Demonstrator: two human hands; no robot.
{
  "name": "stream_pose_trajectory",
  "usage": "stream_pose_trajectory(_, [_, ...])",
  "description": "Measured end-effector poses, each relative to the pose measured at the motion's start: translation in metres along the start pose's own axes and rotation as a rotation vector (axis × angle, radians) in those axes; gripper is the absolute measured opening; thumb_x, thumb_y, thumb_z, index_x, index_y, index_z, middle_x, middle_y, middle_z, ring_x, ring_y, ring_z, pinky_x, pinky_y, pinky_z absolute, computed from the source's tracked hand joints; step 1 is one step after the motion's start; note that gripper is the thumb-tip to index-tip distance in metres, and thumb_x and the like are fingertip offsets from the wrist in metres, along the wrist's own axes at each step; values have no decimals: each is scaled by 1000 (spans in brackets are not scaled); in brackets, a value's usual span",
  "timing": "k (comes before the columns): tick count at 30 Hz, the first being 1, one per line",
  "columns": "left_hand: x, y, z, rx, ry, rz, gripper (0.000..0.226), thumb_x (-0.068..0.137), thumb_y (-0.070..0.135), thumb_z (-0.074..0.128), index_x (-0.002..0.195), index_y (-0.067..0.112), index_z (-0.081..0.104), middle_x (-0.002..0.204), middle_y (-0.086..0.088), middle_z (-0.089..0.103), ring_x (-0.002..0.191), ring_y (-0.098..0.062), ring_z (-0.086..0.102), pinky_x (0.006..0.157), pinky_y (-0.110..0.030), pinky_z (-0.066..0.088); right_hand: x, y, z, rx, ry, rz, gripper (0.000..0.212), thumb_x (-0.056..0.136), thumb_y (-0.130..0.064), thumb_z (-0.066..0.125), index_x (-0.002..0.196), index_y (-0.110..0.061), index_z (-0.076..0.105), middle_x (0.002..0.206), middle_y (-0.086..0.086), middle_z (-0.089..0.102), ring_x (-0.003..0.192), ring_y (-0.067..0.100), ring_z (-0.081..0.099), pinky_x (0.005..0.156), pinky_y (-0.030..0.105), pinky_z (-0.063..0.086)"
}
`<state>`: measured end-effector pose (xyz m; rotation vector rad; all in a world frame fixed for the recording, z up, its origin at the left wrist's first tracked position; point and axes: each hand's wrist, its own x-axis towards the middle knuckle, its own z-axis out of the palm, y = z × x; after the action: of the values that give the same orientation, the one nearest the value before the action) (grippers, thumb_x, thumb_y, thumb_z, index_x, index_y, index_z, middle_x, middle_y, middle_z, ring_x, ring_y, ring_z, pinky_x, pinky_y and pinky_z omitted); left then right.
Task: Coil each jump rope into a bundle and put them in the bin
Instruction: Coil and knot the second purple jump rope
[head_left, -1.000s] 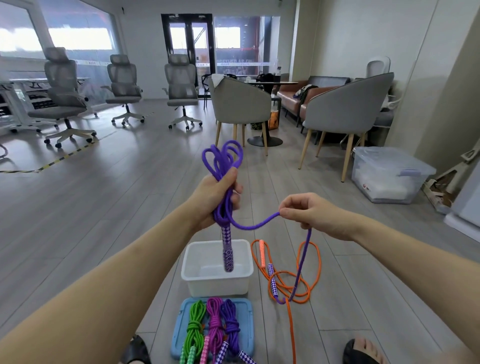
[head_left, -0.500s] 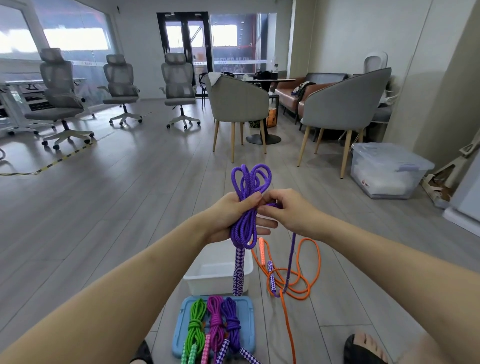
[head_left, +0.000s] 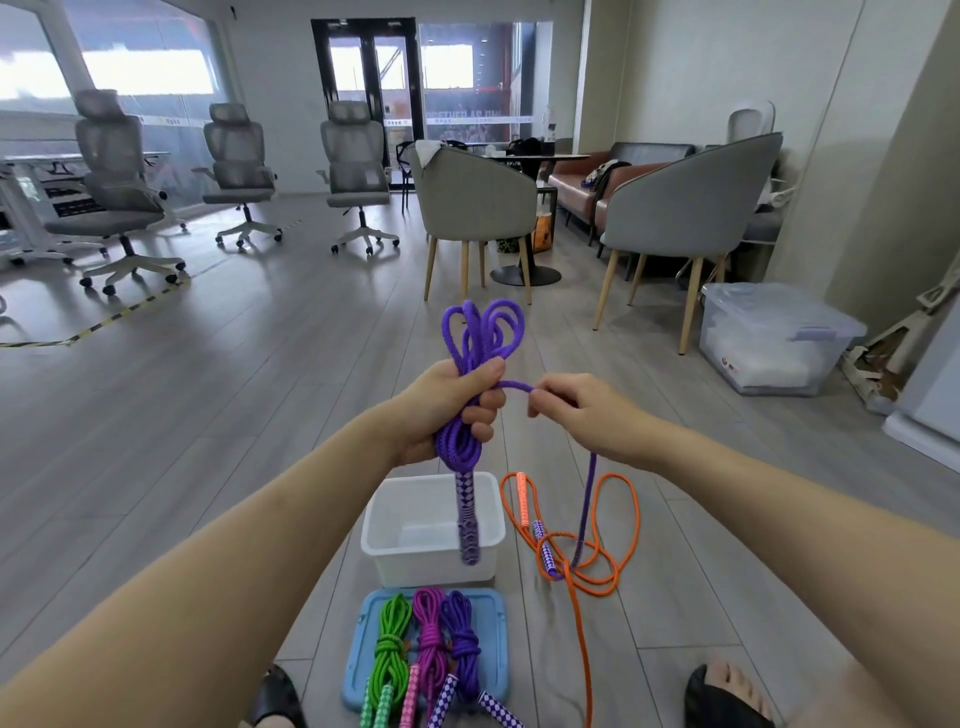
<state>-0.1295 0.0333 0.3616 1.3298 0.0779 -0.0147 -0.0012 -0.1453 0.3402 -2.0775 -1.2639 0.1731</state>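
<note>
The room was an office with a grey wood-plank floor (head_left: 218, 395), grey mesh office chairs (head_left: 117, 182) ranged before the windows at the left, upholstered grey armchairs (head_left: 475, 200) around a table at the centre, and a lidded clear plastic storage box (head_left: 774, 338) by the right wall.

Low at the centre, a light blue plastic lid (head_left: 363, 639) lay on the floor bearing three coiled bundles side by side: a green jump rope (head_left: 389, 649), a magenta jump rope (head_left: 431, 634) and a dark purple jump rope (head_left: 462, 634). Just beyond it stood the white plastic bin (head_left: 384, 530).

The left hand (head_left: 447, 410) was clenched around the looped purple jump rope (head_left: 483, 332), held upright above the bin, its loops fanning out above the fist and one checkered handle hanging down in front of the bin. A short strand ran from the fist to the right hand (head_left: 582, 410), whose fingers (head_left: 540, 397) pinched it; the rest of the rope dropped from that hand to the floor. There its other handle lay among the loose orange jump rope (head_left: 631, 519), spread on the floor just right of the bin.
</note>
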Motion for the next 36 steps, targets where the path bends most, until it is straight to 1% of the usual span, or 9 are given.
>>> stream_pose_trajectory(5, [-6, 15, 5, -99, -80, 69, 21, 104, 31, 53, 90, 14, 52, 71, 2, 43, 51, -5, 38, 49, -19, 44, 0, 19, -13, 315, -24, 220, 43, 101, -51, 55, 86, -12, 65, 65, -2, 49, 59, 14, 44, 56, 27, 41])
stream_pose_trajectory(9, [-11, 9, 21, 426, -234, -61, 17, 102, 21, 61, 109, 10, 50, 75, -3, 46, 59, -11, 41, 53, -23, 45, 8, 20, -24, 326, 72, 239, 28, 94, -37, 69, 81, -13, 69, 64, 0, 57, 59, 16, 47, 56, 28, 40])
stream_pose_trajectory(15, [2, -46, 24, 1047, -145, -242, 67, 91, 19, 75, 131, 25, 22, 89, -9, 58, 61, -15, 54, 58, -33, 54, 16, -4, -14, -10, 51, 97, 23, 88, -36, 78, 83, -15, 70, 74, 6, 67, 66, 16, 61, 64, 32, 51])
stream_pose_trajectory(20, [21, -69, 12, 819, 207, -298, 83, 90, 21, 75, 142, 19, 11, 84, -12, 55, 60, -20, 56, 53, -32, 52, 15, -48, 9, -48, 141, -28, 24, 91, -38, 75, 81, -17, 69, 71, 0, 65, 66, 14, 62, 67, 35, 54])
stream_pose_trajectory(23, [28, -67, 4, 590, 326, -196, 68, 94, 20, 65, 140, 0, 20, 76, -9, 48, 46, -11, 45, 47, -31, 46, 1, -55, 12, -112, 24, -133, 22, 99, -34, 64, 88, -17, 72, 76, -4, 66, 73, 12, 63, 70, 35, 55])
stream_pose_trajectory(25, [28, -54, 0, 368, 383, -117, 53, 96, 15, 67, 125, 14, 23, 76, -8, 46, 48, -10, 42, 46, -28, 42, -8, -47, 5, -111, 4, -142, 22, 102, -29, 58, 92, -17, 73, 75, -4, 65, 67, 9, 60, 65, 34, 53])
stream_pose_trajectory(28, [19, -29, -7, 209, 289, -44, 50, 94, 9, 72, 112, 22, 28, 76, -7, 49, 51, -10, 42, 47, -25, 42, -17, -29, -8, -63, 16, -69, 18, 104, -26, 56, 101, -18, 72, 81, -8, 65, 70, 5, 57, 71, 32, 52])
stream_pose_trajectory(31, [8, -11, -8, 180, 128, -7, 53, 94, 7, 71, 126, 21, 33, 77, -5, 54, 58, -12, 46, 54, -26, 48, -20, -21, -15, 83, 14, -13, 17, 104, -27, 56, 102, -20, 72, 79, -3, 64, 67, 6, 55, 69, 30, 50])
stream_pose_trajectory(36, [5, 2, 11, 23, 96, 104, 45, 96, 42, 60, 127, 21, 36, 73, -4, 52, 56, -11, 41, 54, -24, 46, -22, -21, -14, 426, -267, 157, 27, 105, -39, 54, 103, -18, 72, 68, 0, 46, 55, 10, 37, 51, 25, 30])
